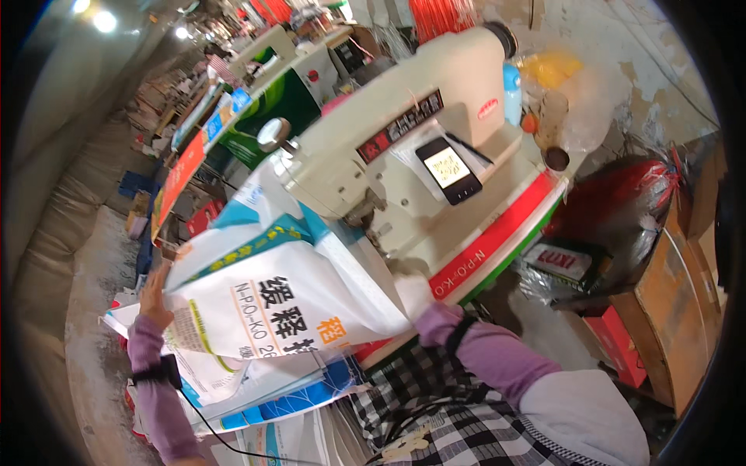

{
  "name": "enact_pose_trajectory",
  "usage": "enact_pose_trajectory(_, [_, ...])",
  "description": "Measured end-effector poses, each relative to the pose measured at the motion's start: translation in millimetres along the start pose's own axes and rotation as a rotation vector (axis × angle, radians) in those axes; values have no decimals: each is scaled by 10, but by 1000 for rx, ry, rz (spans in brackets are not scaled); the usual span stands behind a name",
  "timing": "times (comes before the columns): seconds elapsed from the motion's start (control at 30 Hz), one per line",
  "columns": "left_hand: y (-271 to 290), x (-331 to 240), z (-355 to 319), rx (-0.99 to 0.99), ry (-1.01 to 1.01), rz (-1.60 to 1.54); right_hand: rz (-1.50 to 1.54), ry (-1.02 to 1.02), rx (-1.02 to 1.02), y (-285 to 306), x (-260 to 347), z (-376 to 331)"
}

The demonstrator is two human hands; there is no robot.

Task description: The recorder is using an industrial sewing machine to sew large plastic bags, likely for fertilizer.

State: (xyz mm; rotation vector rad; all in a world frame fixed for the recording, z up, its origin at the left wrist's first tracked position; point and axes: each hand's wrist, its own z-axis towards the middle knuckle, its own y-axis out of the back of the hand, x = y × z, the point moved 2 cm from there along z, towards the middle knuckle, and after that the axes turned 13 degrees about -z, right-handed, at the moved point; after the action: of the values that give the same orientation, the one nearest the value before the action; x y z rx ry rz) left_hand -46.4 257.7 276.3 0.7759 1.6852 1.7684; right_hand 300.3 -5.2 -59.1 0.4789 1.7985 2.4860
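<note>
A white plastic sack point(284, 299) with teal bands and dark lettering spreads across the front of a cream industrial sewing machine point(404, 116). Its far edge runs under the machine head, near the presser foot and needle area point(364, 217). At the sack's left edge is my left hand point(157, 299), its fingers closed on the border. My right hand point(414, 291) is on the right side, beside the sack's right edge and low on the machine bed. It looks pale and smeared, so its fingers cannot be made out.
A phone point(449, 171) with a lit screen and a black pen point(468, 147) lie on the machine bed. More flat sacks point(295, 400) are stacked below my work. At right stand a cardboard box point(668, 311) and plastic bags; a blue bottle point(512, 95) is behind the machine.
</note>
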Motion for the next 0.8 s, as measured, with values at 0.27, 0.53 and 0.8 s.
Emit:
enact_pose_trajectory(0.27, [361, 945, -375, -749, 351, 248, 521, 5, 162, 1460, 543, -178])
enact_pose_trajectory(0.53, [180, 1265, -2485, -342, 549, 231, 651, 537, -5, 1528, 711, -746])
enact_pose_trajectory(0.8, [-1299, -3589, -160, 24, -469, -1311, 867, 287, 364, 919, 691, -1354])
